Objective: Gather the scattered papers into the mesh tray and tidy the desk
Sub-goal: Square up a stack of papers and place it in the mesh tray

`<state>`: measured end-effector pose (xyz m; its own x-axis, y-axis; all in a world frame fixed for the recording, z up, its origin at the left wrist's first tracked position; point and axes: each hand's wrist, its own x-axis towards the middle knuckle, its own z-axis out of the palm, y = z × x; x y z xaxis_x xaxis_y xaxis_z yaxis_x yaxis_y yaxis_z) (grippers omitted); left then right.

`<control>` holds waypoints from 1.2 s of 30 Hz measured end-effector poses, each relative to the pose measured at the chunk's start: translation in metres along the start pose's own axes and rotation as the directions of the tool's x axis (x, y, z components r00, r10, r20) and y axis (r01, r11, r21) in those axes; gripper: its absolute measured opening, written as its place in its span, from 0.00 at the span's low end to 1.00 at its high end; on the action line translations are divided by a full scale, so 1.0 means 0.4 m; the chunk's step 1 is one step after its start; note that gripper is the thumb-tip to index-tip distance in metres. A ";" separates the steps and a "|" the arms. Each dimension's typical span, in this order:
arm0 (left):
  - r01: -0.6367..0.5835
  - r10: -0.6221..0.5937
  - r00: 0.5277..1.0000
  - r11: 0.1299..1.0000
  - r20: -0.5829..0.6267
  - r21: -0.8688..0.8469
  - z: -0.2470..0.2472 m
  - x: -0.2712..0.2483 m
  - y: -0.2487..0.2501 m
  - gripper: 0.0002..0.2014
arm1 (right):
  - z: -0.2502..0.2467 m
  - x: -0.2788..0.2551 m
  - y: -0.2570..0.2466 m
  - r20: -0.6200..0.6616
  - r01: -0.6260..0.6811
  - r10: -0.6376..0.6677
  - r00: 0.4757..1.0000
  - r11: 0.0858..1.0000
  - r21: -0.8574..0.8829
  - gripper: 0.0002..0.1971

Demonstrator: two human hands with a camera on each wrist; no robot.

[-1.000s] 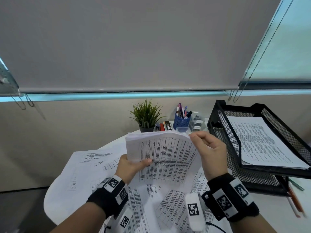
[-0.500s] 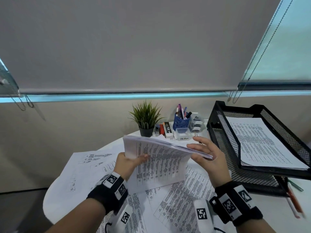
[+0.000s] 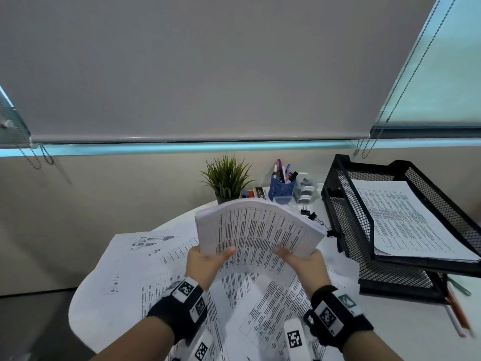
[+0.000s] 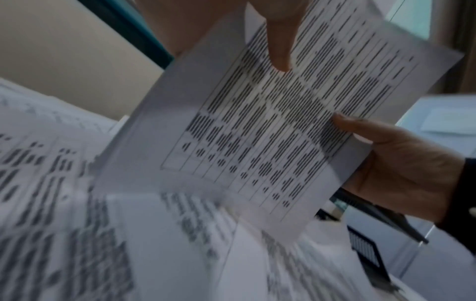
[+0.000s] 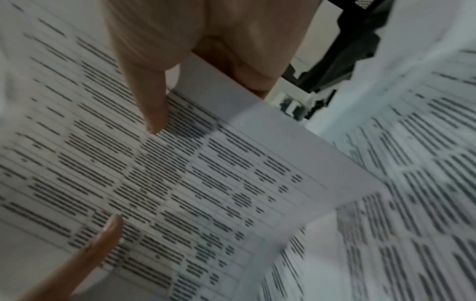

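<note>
**Both hands hold a sheaf of papers above the desk**

Head view: the left hand [image 3: 205, 264] and the right hand [image 3: 307, 267] each grip the near edge of a stack of papers [image 3: 257, 230], thumbs on the printed top sheet, fingers underneath. The stack is lifted off the desk [image 3: 406, 332] and bows upward in the middle. Loose sheets [image 3: 145, 272] lie spread over the desk below and to the left. To the right stands the black mesh tray [image 3: 351, 230], its upper tier already holding printed pages [image 3: 406, 220]. At the far edge sit a small potted plant [image 3: 227, 178], a blue pen cup [image 3: 282, 187] and binder clips [image 3: 311, 216].

Left wrist view: the left thumb presses down on the stack's top sheet [image 4: 270, 126], while the right hand [image 4: 401, 175] clamps its right edge. Blurred sheets lie beneath.

Right wrist view: the right thumb lies on the printed page [image 5: 206, 183], fingers curled under the stack's edge; the left thumb tip [image 5: 108, 232] presses on it at the lower left. Part of the tray [image 5: 352, 42] shows beyond.
</note>
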<state>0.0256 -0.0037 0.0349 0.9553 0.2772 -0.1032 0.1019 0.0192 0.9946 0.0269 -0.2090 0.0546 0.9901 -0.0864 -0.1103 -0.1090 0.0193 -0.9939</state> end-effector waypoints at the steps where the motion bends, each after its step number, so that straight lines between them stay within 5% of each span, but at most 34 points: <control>1: 0.009 -0.009 1.000 0.999 0.001 0.035 0.001 -0.002 -0.012 0.10 | 0.006 0.002 0.014 -0.001 -0.036 0.036 0.999 0.999 0.001 0.07; 15: 0.053 -0.075 0.973 0.993 0.218 0.105 -0.015 0.030 0.014 0.14 | -0.022 0.061 -0.064 -0.061 -0.137 0.137 0.989 0.990 -0.010 0.07; 19: 0.131 -0.169 0.929 0.982 0.328 0.134 -0.007 -0.011 -0.022 0.20 | -0.061 0.074 -0.062 -0.124 -0.153 0.149 0.981 0.988 -0.016 0.24; 22: 0.121 -0.161 0.940 0.981 0.300 0.148 0.030 -0.021 -0.016 0.20 | -0.095 0.079 -0.069 -0.130 -0.122 0.115 0.985 0.991 -0.046 0.25; 26: 0.122 -0.137 0.942 0.990 0.305 0.069 0.102 -0.013 0.024 0.17 | -0.146 0.066 -0.078 -0.156 -0.073 0.042 0.987 0.977 -0.200 0.25; 32: 0.107 -0.115 0.922 0.993 0.369 0.042 0.249 -0.011 0.108 0.18 | -0.270 0.019 -0.116 -0.115 0.000 -0.061 0.991 0.883 -0.469 0.38; 36: 0.032 -0.084 0.885 0.992 0.459 0.119 0.385 -0.031 0.158 0.17 | -0.400 0.052 -0.166 -0.170 0.004 -0.129 0.977 0.806 -0.592 0.31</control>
<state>0.0629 -0.1538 0.0973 0.9639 -0.1969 -0.1793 0.1651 -0.0865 0.9825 0.0407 -0.3713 0.1168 0.9665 -0.2561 0.0189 -0.1364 -0.5747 -0.8069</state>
